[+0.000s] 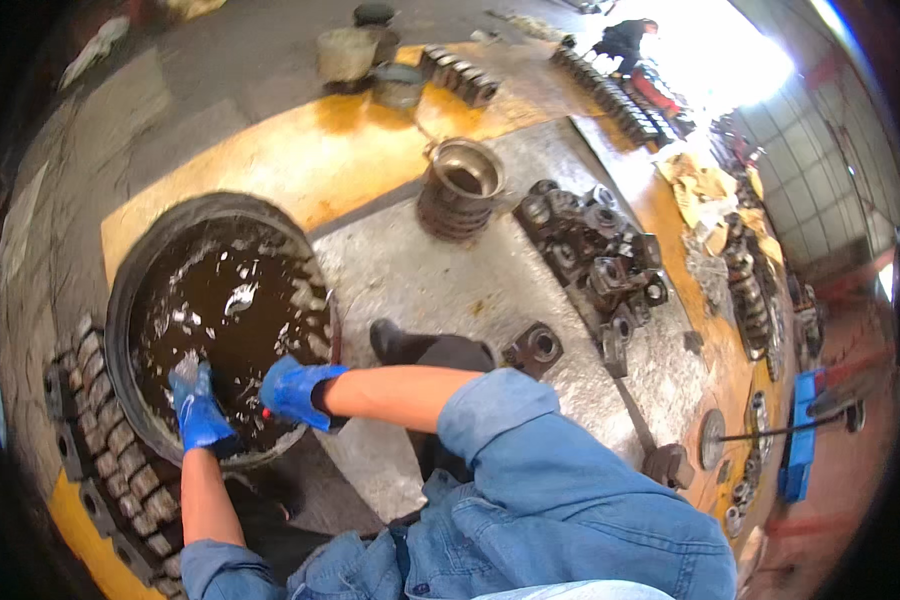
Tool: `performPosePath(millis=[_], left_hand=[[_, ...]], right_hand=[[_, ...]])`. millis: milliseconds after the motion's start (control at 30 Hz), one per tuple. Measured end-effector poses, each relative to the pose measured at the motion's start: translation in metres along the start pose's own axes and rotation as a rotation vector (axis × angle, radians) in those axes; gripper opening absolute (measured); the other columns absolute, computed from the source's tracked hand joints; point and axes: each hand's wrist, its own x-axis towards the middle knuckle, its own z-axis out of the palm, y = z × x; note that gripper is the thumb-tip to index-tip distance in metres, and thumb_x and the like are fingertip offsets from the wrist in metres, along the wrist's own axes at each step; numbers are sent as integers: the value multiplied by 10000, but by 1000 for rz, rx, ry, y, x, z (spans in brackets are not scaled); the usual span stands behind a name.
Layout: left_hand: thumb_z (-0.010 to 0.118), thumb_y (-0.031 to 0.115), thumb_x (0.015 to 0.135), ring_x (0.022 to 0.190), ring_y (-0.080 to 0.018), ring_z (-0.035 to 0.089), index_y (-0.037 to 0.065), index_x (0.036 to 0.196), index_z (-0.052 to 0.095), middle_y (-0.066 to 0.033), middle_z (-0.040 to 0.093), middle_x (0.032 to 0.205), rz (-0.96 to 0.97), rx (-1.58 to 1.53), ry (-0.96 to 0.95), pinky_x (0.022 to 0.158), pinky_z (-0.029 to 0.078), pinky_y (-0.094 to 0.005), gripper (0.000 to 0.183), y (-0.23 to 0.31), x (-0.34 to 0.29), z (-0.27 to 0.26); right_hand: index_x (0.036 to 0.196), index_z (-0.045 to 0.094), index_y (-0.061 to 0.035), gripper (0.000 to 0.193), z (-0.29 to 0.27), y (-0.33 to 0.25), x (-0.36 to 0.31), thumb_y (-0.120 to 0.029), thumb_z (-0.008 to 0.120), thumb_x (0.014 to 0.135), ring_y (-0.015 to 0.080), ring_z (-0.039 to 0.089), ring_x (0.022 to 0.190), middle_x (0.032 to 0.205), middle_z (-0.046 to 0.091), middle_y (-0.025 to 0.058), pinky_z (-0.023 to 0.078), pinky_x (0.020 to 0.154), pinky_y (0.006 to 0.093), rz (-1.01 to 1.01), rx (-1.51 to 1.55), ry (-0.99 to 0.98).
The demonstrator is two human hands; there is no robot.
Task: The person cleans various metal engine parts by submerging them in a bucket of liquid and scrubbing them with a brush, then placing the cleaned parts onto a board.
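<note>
Both my hands wear blue gloves and are over a large round black tub [120, 330] of dark brown liquid [210, 310]. My left hand [202, 405] is at the near left of the tub, closed around a wet greyish piece [187, 366] whose kind I cannot make out. At the near right side, my right hand [298, 390] is closed, palm down and low over the liquid. A small red bit [266, 412] shows under its fingers; the rest is hidden. Pale foam and glints float on the surface.
Blocky metal parts [115, 440] stand in rows left of the tub. A metal pot [460, 190] stands beyond it on steel plates [400, 270]. Dark metal parts with round holes [600, 240] are heaped to the right. Another person [625, 45] is far off, at upper right.
</note>
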Motion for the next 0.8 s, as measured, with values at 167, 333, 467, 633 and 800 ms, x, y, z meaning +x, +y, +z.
performPosePath(millis=[167, 333, 467, 633, 800], left_hand=[[712, 339, 1011, 1254, -303, 636, 47, 1546, 495, -166, 659, 1411, -218, -244, 62, 1072, 494, -411, 647, 47, -25, 5], [743, 511, 979, 1216, -269, 637, 21, 1549, 522, -126, 639, 1458, -187, -693, -182, 1071, 500, -415, 783, 58, -29, -17], [634, 622, 1009, 1245, -248, 619, 9, 1512, 579, -88, 660, 1429, -527, -395, -259, 1071, 492, -402, 795, 43, -31, -43], [590, 713, 984, 1298, -308, 598, 55, 1517, 588, -121, 644, 1473, -679, -754, -421, 1088, 492, -463, 846, -28, -24, -42], [522, 805, 957, 1351, -393, 553, 91, 1571, 525, -151, 577, 1544, -735, -1014, -517, 1127, 462, -543, 941, -2, -24, -22]], right_hand=[[969, 851, -132, 249, -6, -7, -29, -305, 766, 812, 358, 785, 904, 970, 804, 154, 622, 755, 462, 125, 148, -26], [978, 840, -109, 343, 27, 1, -31, -392, 771, 797, 398, 751, 838, 925, 777, 197, 594, 733, 482, 8, 317, 59], [900, 831, -111, 351, 19, -8, -23, -448, 768, 823, 410, 727, 793, 885, 768, 193, 580, 750, 491, -199, 399, 131], [1115, 779, -63, 504, -23, -18, -6, -484, 754, 839, 449, 722, 927, 1025, 757, 246, 572, 823, 502, 114, 705, 293], [1189, 730, 4, 599, -6, 5, 25, -535, 723, 929, 420, 740, 1007, 1099, 762, 253, 589, 861, 483, 281, 1007, 486]])
